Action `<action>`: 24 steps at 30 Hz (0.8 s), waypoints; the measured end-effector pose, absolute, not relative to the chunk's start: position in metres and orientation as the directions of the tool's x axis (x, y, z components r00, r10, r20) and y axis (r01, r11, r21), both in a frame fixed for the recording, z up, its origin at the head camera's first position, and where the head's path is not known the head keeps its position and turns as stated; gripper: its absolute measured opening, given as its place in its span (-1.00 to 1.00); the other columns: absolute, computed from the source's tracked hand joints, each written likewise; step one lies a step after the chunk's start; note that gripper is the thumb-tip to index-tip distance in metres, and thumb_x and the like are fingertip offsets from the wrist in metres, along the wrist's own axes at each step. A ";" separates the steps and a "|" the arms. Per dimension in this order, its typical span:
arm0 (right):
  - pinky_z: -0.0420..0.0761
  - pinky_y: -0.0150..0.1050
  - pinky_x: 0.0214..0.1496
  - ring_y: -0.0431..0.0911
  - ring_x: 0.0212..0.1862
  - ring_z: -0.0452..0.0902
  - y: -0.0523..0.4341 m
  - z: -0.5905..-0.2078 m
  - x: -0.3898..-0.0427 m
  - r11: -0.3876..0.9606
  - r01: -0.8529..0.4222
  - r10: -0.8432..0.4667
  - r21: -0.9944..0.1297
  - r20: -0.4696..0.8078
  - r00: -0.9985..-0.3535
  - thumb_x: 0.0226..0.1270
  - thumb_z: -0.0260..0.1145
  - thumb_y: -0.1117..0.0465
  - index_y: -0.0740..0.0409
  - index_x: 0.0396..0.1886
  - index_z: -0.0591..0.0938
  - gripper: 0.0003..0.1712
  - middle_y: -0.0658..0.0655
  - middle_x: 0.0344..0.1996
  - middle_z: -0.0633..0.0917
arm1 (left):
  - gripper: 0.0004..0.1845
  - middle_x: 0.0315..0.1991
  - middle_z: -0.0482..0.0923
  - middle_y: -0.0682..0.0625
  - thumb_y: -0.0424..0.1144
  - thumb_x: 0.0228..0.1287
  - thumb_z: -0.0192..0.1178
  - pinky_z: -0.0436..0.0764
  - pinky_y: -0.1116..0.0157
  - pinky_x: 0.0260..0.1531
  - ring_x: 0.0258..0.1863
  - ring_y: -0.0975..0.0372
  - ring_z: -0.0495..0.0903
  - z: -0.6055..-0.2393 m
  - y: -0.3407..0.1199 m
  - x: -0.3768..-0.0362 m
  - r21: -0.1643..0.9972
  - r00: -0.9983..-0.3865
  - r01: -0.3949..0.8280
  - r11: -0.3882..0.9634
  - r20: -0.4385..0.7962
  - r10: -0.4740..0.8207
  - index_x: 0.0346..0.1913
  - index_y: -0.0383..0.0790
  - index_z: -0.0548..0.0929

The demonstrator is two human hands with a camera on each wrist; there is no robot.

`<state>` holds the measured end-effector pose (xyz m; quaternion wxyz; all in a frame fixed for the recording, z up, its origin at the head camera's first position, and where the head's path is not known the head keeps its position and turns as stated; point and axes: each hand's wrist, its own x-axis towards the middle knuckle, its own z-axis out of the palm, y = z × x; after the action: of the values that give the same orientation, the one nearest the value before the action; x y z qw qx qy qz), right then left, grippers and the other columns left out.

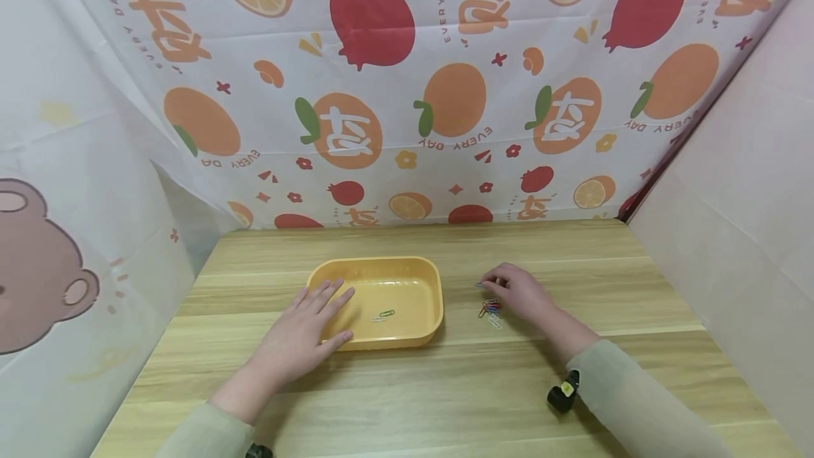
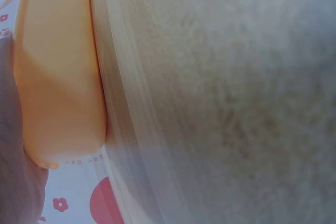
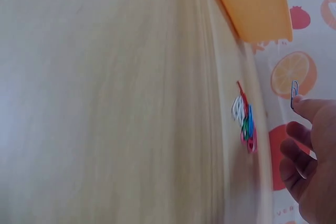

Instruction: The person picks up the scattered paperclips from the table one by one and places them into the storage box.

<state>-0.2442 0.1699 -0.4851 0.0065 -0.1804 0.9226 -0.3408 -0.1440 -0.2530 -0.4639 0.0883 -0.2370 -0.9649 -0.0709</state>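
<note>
1. Head view: a single blue paper clip (image 1: 478, 285) sits at the fingertips of the right hand (image 1: 518, 293), raised just off the wooden table (image 1: 445, 387). The right wrist view shows the same clip (image 3: 294, 91) standing up from a fingertip, with the other fingers (image 3: 296, 153) loosely curled beneath; so the hand has a light pinch on that one clip and nothing else.
2. Just beside that hand, on its near side, lies a small heap of coloured paper clips (image 1: 490, 311), red, green, blue and white, resting on the table. From the right wrist the heap (image 3: 244, 119) is close to the fingers but apart from them.
3. To the left of the heap, well apart, stands a yellow tray (image 1: 432, 281). Inside it lie two paper clips (image 1: 383, 315), near the front wall.
4. The left hand (image 1: 305, 334) lies flat with fingers spread and straight, resting over the tray's near left corner, gripping nothing.
5. The left wrist view shows only the tray's outer wall (image 2: 58, 77) against the table edge, blurred.
6. A fruit-printed cloth (image 1: 407, 90) hangs behind the table.
</note>
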 end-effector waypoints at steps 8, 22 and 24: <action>0.57 -0.23 -0.25 -0.16 -0.26 0.50 0.150 -0.475 -0.247 0.670 -0.307 -0.324 -0.676 0.106 -0.940 0.43 0.29 0.03 -0.12 -0.17 0.74 -0.86 -0.12 -0.30 0.62 | -0.19 0.55 0.10 -0.08 0.26 0.37 0.09 0.03 -0.14 0.47 0.52 -0.04 0.04 -0.463 -0.254 -0.147 0.090 -0.868 0.476 0.875 0.208 0.451 0.56 0.01 0.18; 0.60 -0.24 -0.22 -0.15 -0.23 0.53 0.112 -0.461 -0.251 0.560 -0.340 -0.348 -0.755 0.159 -0.924 0.42 0.31 0.06 -0.07 -0.18 0.75 -0.86 -0.09 -0.26 0.65 | -0.19 0.55 0.10 -0.08 0.28 0.37 0.08 0.03 -0.14 0.46 0.52 -0.05 0.04 -0.463 -0.255 -0.149 0.096 -0.867 0.480 0.872 0.206 0.455 0.55 0.01 0.19; 0.61 -0.25 -0.22 -0.17 -0.22 0.53 0.105 -0.459 -0.251 0.557 -0.347 -0.348 -0.755 0.167 -0.922 0.42 0.31 0.06 -0.07 -0.18 0.75 -0.86 -0.11 -0.26 0.66 | -0.19 0.55 0.10 -0.08 0.27 0.37 0.10 0.04 -0.14 0.46 0.52 -0.05 0.05 -0.463 -0.256 -0.149 0.094 -0.865 0.483 0.871 0.209 0.457 0.55 0.01 0.18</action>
<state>-0.2508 0.1053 -0.4591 0.0009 -0.1970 0.8823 -0.4276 -0.1494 -0.2555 -0.4633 0.0903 -0.2439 -0.9629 -0.0714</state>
